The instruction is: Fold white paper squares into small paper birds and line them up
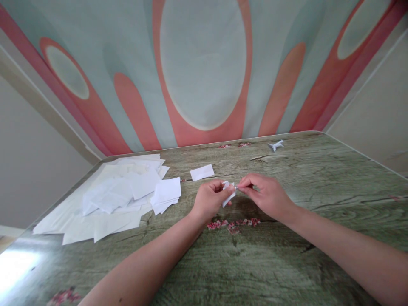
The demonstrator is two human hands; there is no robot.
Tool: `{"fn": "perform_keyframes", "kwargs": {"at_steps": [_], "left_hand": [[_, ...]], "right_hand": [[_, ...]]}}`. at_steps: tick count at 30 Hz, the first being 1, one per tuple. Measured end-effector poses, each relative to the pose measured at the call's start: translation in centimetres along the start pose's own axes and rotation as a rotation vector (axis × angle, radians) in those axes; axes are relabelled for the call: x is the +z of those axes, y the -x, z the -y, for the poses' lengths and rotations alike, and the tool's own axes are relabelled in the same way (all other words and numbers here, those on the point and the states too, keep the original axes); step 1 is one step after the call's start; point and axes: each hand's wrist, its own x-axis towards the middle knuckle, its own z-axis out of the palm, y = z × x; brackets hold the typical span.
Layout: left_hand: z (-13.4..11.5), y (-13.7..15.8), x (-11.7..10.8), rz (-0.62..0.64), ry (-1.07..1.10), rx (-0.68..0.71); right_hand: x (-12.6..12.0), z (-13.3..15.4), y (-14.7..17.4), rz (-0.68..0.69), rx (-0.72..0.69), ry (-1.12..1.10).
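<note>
One paper (228, 199), long axis slanting rightward, pinched by left hand (209, 197) and right hand (268, 196)

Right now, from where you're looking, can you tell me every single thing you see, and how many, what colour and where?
Paper pile: too many to count, white, left side of the table
Small paper stack: several sheets, white, right of the pile
Paper rectangle: one, white, beyond the left hand
Folded paper figure: one, white, far right
Held paper: one, white, between the hands
Table: one, grey-green wood pattern, underneath
Flower patterns: several, pink, across the tabletop
Backdrop: one, coral and grey-green, behind the table
Left hand: one, bare, gripping the held paper
Right hand: one, bare, pinching its tip
</note>
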Motion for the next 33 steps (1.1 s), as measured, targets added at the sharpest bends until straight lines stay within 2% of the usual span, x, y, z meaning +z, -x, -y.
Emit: {"fn": "perform_keyframes", "kwargs": {"at_steps": [3,10,14,16,20,22,26,33], "left_hand": [[-0.19,0.0,0.01,-0.013,0.029,-0.022],[-0.03,0.05,-0.02,-0.033,-0.037,0.014],[0.06,0.2,0.08,-0.078,-0.075,0.057],[-0.03,0.29,0.15,-0.086,-0.086,0.07],[-0.31,0.38,0.26,-0.067,-0.088,0.051],[-0.37,0.36,0.27,-0.067,-0.088,0.046],[-0.19,0.26,0.08,-0.083,-0.113,0.101],[-0.18,0.36,-0.49,-0.141,-0.367,0.364]], "right_hand": [[0.07,0.08,0.05,-0.016,-0.053,-0.001],[0.43,0.66,-0.06,0.081,0.212,-0.182],[0.52,0.6,-0.03,0.128,0.292,-0.276],[0.47,0.39,-0.01,0.1,0.266,-0.23],[0.3,-0.05,0.0,0.007,0.062,-0.162],[0.24,-0.13,-0.01,0.0,0.048,-0.147],[0.22,-0.06,-0.11,0.137,0.317,-0.333],[0.18,-0.17,-0.32,0.238,0.751,-1.038]]}}
